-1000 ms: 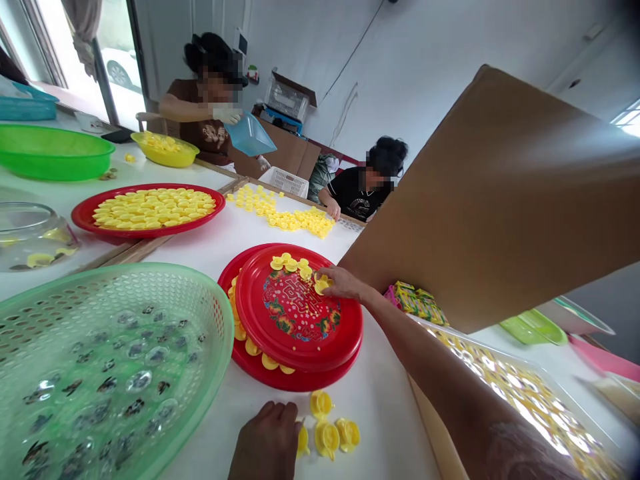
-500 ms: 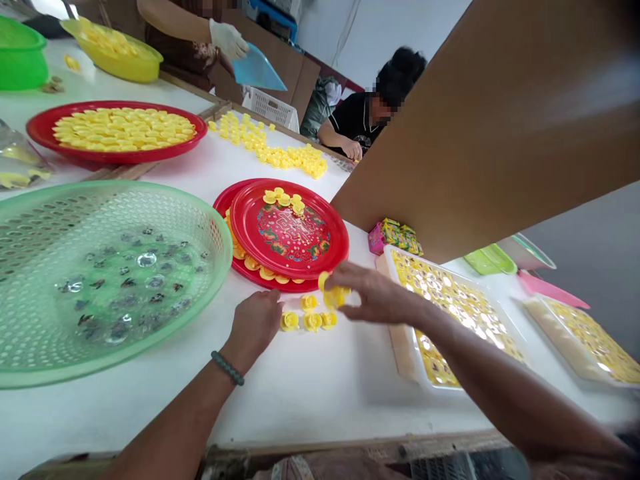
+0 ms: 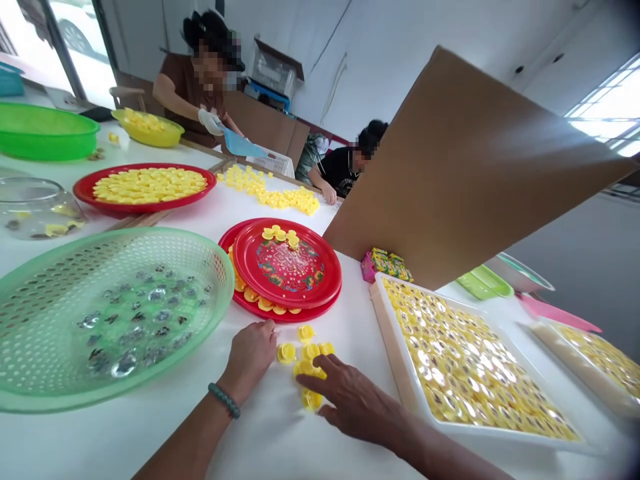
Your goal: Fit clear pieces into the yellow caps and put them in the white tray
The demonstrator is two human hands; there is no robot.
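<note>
Several small yellow round pieces (image 3: 287,353) lie on the white table in front of the red trays. My right hand (image 3: 347,393) reaches over the nearer ones, fingers spread and fingertips touching them. Just left of the pieces, my left hand (image 3: 253,353) rests with its fingers curled; whatever it may hold is hidden. A red patterned tray (image 3: 295,293) with a few yellow pieces at its far side sits on another red tray that holds more of them. To the left is a green perforated basket (image 3: 30,313) with small clear-wrapped items inside.
On the right stands a white tray (image 3: 400,380) full of yellow pieces, with a cardboard sheet (image 3: 450,167) leaning behind it. A red tray (image 3: 83,190) of yellow pieces is at the back left. Two people work across the white table (image 3: 280,440).
My right hand has come down and nearer, and the yellow pieces it held are now on the table among the others. The view has tilted up. My left hand stays beside the pieces.
</note>
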